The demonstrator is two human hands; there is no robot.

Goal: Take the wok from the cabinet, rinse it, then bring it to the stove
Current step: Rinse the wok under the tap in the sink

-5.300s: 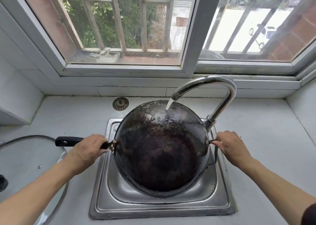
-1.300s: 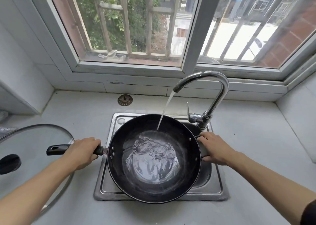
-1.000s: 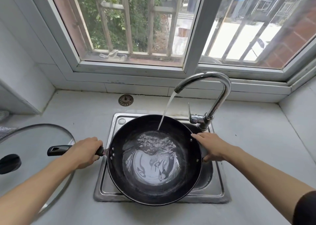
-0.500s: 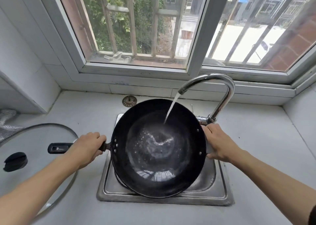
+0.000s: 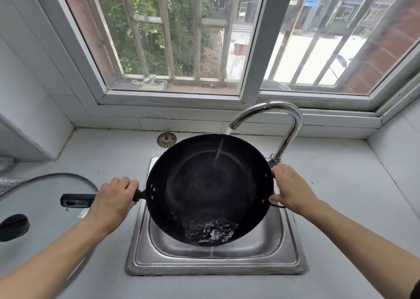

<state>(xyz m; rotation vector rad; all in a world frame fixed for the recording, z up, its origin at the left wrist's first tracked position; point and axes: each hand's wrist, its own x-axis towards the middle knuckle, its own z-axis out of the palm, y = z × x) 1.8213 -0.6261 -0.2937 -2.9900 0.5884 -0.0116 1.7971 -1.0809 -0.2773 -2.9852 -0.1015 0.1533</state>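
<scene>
A black wok (image 5: 204,185) is held over the steel sink (image 5: 293,262), tilted with its near rim down. Water runs from the curved tap (image 5: 293,126) onto the wok's inside and pools at the low near edge, spilling into the sink. My left hand (image 5: 113,201) grips the wok's long black handle on the left. My right hand (image 5: 291,189) holds the small loop handle on the wok's right rim.
A glass lid (image 5: 41,192) with a black knob lies on the counter at the left. A round sink strainer (image 5: 166,139) sits behind the sink. A window with bars rises behind the tap. White tiled walls close in the counter left and right.
The wok went from level and holding water to tilted towards me, so the water is pouring out over its near rim. Both hands kept their grips.
</scene>
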